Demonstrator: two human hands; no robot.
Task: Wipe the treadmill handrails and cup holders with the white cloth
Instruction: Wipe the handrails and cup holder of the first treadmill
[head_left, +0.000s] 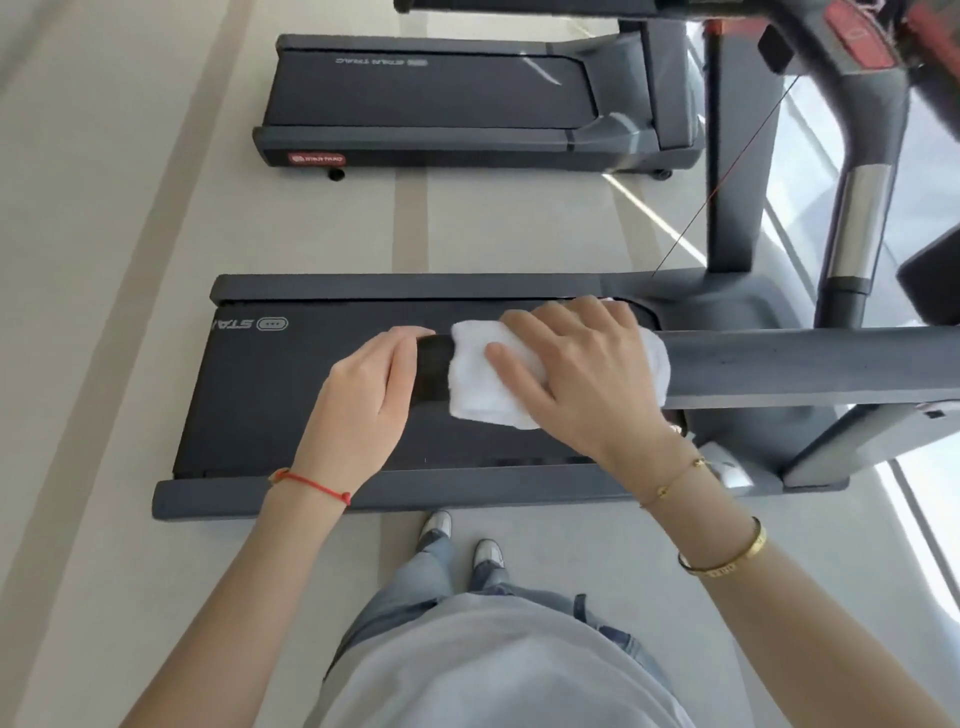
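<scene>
White cloth (498, 382) wrapping the handrail (779, 366), right hand (576, 374) clenching it for rubbing; left hand (363, 395) gripping the rail's end, bracing it steady.

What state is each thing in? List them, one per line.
white cloth: folded, wrapped over the handrail under the right hand.
handrail: level, dark end gripped by the left hand.
left hand: curled round the rail's end.
right hand: pressing the cloth, fingers curled over the rail.
near treadmill belt: bare, nobody on it.
</scene>
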